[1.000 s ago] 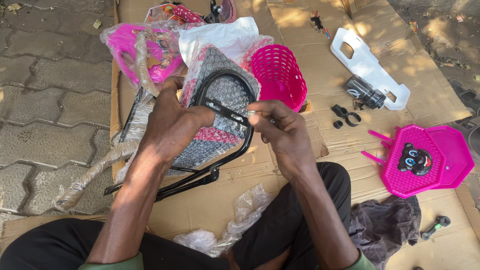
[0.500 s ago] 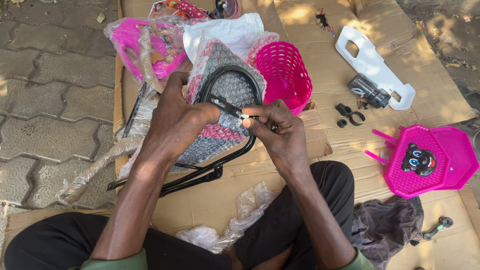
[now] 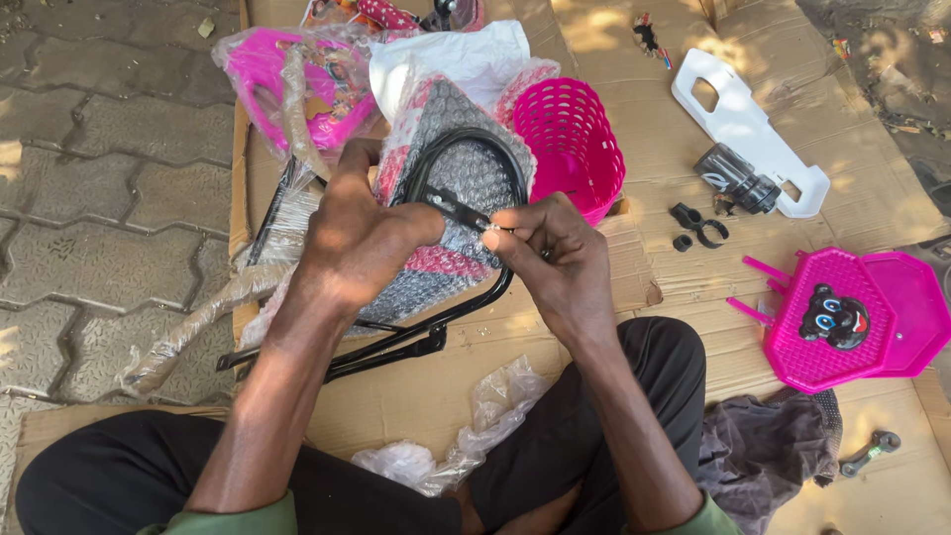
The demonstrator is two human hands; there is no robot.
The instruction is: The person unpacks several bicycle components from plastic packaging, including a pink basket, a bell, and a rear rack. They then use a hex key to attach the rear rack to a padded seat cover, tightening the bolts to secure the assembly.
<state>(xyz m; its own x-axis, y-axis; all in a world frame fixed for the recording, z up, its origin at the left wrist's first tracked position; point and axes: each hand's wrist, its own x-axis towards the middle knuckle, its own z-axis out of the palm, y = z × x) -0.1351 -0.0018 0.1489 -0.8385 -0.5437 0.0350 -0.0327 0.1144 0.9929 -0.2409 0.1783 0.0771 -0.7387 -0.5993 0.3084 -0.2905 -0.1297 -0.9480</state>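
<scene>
Together, left hand [image 3: 362,233] gripping black metal frame [image 3: 475,297] — right hand [image 3: 550,258] pinching its small fitting [image 3: 492,225]; pink basket [image 3: 573,144] beside

Not much was changed over the last second, honestly. The left hand [image 3: 362,233] was slid a bit further over the black curved frame [image 3: 466,149], so its grip now sits on the small flat bracket [image 3: 458,206] near the top. The right hand [image 3: 550,253] was brought in closer, and its fingertips [image 3: 495,236] are now pinched right at the bracket's end, touching the left hand's fingers (a second ago a little gap could be seen between them). The bubble-wrapped bundle [image 3: 466,183] was tipped slightly toward the lap.
</scene>
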